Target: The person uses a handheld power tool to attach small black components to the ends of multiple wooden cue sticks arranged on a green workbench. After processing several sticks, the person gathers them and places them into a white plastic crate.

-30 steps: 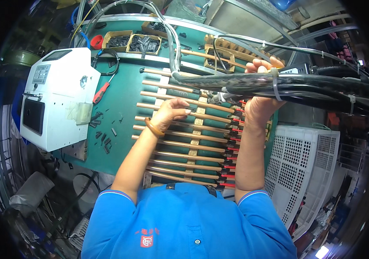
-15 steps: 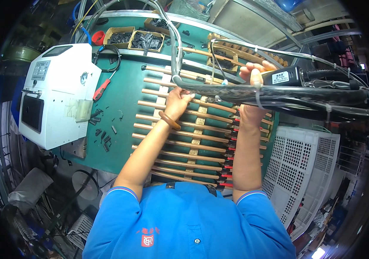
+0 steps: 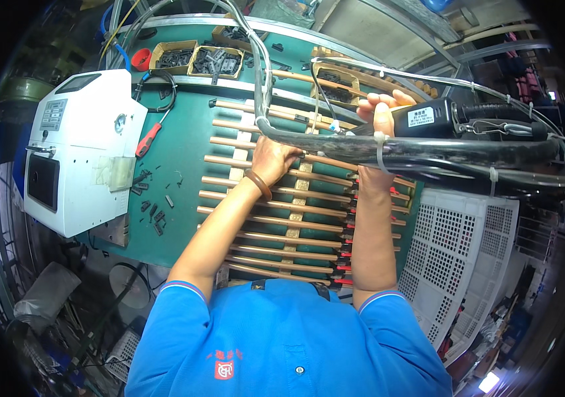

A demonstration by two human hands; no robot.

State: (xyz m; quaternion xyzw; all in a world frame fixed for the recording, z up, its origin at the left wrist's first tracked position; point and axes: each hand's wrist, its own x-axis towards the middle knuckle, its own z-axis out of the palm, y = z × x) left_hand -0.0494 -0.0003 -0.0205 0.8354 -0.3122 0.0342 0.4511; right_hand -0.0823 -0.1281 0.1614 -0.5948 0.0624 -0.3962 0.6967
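Note:
My left hand (image 3: 274,160) reaches over a row of slim wooden rods (image 3: 276,233), its fingers pinched on a rod (image 3: 327,161) near a small dark piece at the fingertips. A brown bangle (image 3: 259,184) circles that wrist. With my right hand (image 3: 382,114) I grip a black power screwdriver (image 3: 423,119) that carries a white label. Its tip lies to the left, partly behind a thick black cable bundle (image 3: 428,153), which also covers part of my right hand and wrist. Black and red clips (image 3: 347,246) sit along the right ends of the rods.
A white machine (image 3: 81,155) stands at the left, beside a red-handled screwdriver (image 3: 153,139) and loose black parts (image 3: 157,218). Cartons of black parts (image 3: 216,63) and a red cup (image 3: 141,59) are at the back. White plastic crates (image 3: 438,248) stand at the right.
My left hand has shifted slightly toward the right and nearer along the rods, still pinching. My right hand keeps its grip on the power screwdriver. The whole view has moved a little.

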